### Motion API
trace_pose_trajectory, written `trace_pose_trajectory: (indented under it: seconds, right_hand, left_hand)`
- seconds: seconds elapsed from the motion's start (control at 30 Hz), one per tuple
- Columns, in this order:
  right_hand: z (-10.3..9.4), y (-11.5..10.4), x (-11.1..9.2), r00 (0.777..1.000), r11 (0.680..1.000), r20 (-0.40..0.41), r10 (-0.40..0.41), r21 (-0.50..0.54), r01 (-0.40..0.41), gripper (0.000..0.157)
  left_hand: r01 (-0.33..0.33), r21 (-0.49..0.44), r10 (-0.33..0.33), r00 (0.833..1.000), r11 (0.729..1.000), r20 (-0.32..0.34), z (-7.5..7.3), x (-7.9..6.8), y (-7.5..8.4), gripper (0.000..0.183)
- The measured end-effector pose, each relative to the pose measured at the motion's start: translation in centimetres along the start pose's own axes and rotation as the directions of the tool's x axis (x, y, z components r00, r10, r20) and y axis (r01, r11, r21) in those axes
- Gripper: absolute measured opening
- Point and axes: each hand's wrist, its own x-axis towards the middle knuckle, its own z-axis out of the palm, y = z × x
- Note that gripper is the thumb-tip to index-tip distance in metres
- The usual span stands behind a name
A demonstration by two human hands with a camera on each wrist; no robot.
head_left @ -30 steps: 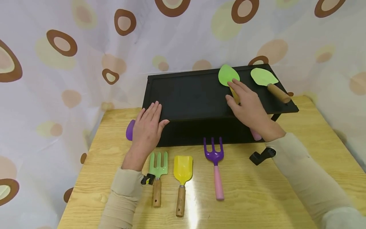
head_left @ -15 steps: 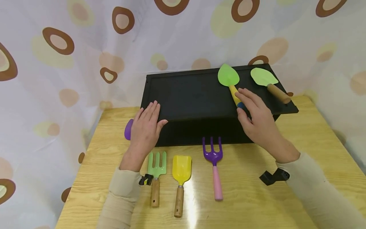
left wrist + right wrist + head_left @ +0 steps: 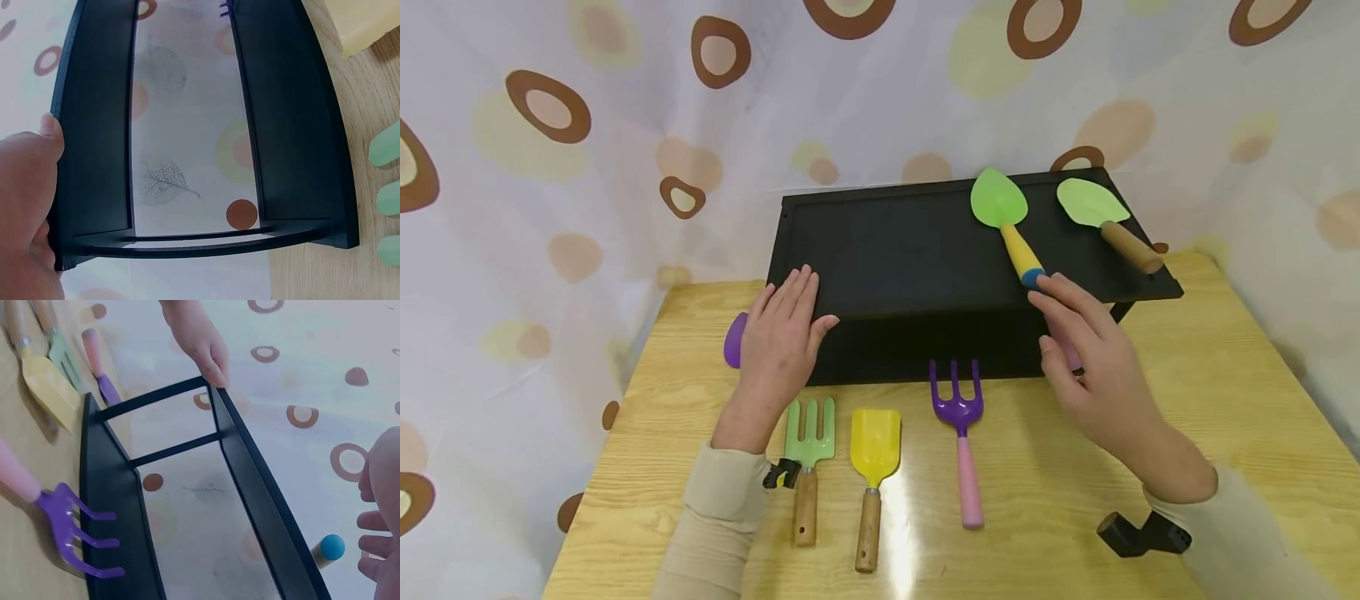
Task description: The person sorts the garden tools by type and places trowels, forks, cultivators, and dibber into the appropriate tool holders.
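My left hand (image 3: 777, 342) rests flat, fingers straight, on the left front corner of the black shelf (image 3: 887, 250); the left wrist view shows its thumb at the shelf's edge. My right hand (image 3: 1097, 375) hovers by the shelf's front right edge, fingers loosely bent. Its fingertips are beside the blue end of a trowel (image 3: 998, 200) with a green blade and yellow handle, which lies on the shelf top. In the right wrist view a gap shows between the fingers and that blue end. Further right on the top lies a pale green trowel (image 3: 1090, 202) with a wooden handle.
On the wooden table (image 3: 1037, 517) before the shelf lie a green hand fork (image 3: 810, 433), a yellow shovel (image 3: 876, 442) and a purple fork (image 3: 957, 411) with a pink handle. A purple tool (image 3: 734, 340) shows beside my left hand. A patterned curtain (image 3: 865, 100) hangs behind.
My right hand has drawn back from the green trowel's handle, toward me and to the right, uncovering the whole handle. The trowel stays on the shelf. My left hand keeps its place.
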Motion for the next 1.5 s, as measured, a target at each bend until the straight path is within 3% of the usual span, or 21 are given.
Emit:
trace_pose_trajectory:
  seconds: [0.23,0.37,0.7,0.93,1.17,1.33,1.5]
  right_hand:
    - [0.0,-0.9,-1.9,0.999,1.000,0.043,-0.007,0.004,0.007,0.046]
    - [0.1,-1.1,-3.0,0.996,0.999,0.077,0.036,0.008,-0.037,0.036]
    - [0.8,-1.3,-6.0,0.971,0.989,0.192,0.145,-0.034,-0.141,0.050]
    - [1.9,-2.0,-7.9,0.931,0.979,0.303,0.203,-0.079,-0.187,0.054]
    - [3.2,-3.0,-10.2,0.902,0.972,0.361,0.235,-0.106,-0.211,0.054]
    - [4.0,-3.7,-11.5,0.846,0.955,0.443,0.296,-0.171,-0.244,0.057]
    - [4.9,-4.2,-12.3,0.819,0.953,0.487,0.302,-0.177,-0.246,0.059]
  left_hand:
    - [-0.002,0.008,0.002,1.000,1.000,-0.015,0.0,0.0,-0.1,0.062]
    - [0.000,0.004,0.000,1.000,1.000,-0.021,0.1,-0.1,-0.1,0.062]
    - [-0.003,0.011,0.003,1.000,1.000,-0.006,0.0,0.2,0.1,0.062]
    - [0.013,0.016,-0.014,1.000,1.000,0.011,-0.1,0.0,0.0,0.062]
    - [-0.005,0.025,0.005,1.000,1.000,0.001,-0.1,0.0,0.1,0.061]
    - [-0.003,0.023,0.002,1.000,1.000,0.007,0.0,-0.2,0.1,0.061]
    - [0.002,0.021,-0.003,1.000,1.000,0.010,-0.2,-0.1,0.0,0.062]
